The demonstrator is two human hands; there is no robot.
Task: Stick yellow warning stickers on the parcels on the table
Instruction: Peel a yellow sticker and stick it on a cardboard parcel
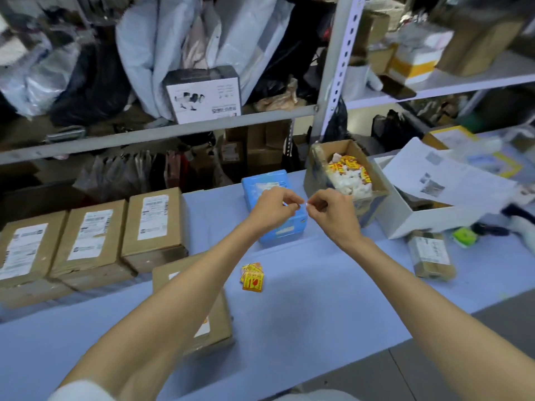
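The left hand (272,209) and the right hand (333,215) meet above the far middle of the counter (304,314). The fingers of each are closed in a pinch on one small white scrap (304,204) held between them; it is too small to tell what it is. Just behind and under the hands lies a blue box (252,186). At 1 o'clock from them stands an open carton (311,175) holding loose stickers (347,164) and white bits, its near wall just beside the right hand. At 3 o'clock a white box (419,221) under a printed sheet (451,175) crowds the right side, with a small parcel (431,254) and a green object (464,237) in front of it. At 6 o'clock, between the forearms, a pile of yellow stickers (252,277) rests on the counter. Three brown parcels (89,238) with white labels stand side by side at 9 o'clock, and a fourth parcel (215,322) lies at 7 o'clock, partly hidden by the left forearm. A metal shelf rack (173,125) closes off the far edge at 12 o'clock. The widest open stretch runs from the sticker pile toward the near edge, at 5 to 6 o'clock.
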